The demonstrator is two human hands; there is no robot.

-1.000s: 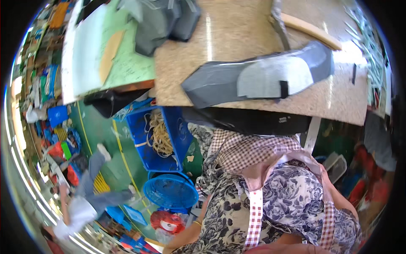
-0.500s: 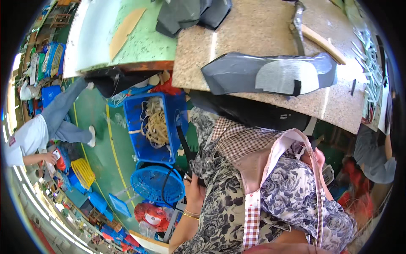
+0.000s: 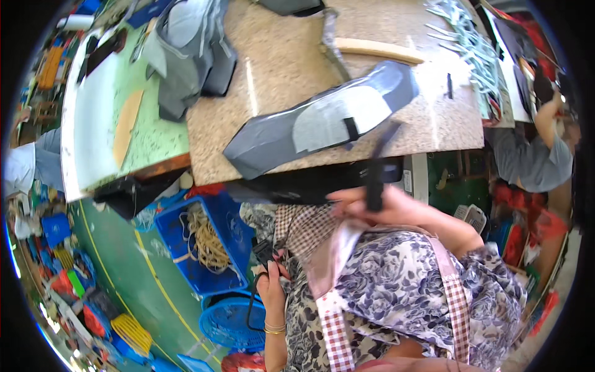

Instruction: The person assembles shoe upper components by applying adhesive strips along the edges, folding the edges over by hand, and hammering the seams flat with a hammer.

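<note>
My right hand is closed on a black strap, blurred by motion, that stands up in front of the table edge. At my left side, my left hand has its fingers wrapped round a black buckle-like piece; a thin black cord hangs beside it. On the speckled tabletop ahead lies a long grey sheet-material piece with a whitish rounded patch and a short black strip. Neither hand touches it.
A blue bin of cream cord and a blue basket stand at lower left. Grey pieces, a curved wooden strip and pale-green strips lie on the table. A person in grey is at right.
My right hand has come up from my right side to the middle, bringing the black strap into sight. The left hand still grips at my left side. The view has shifted to the right.
</note>
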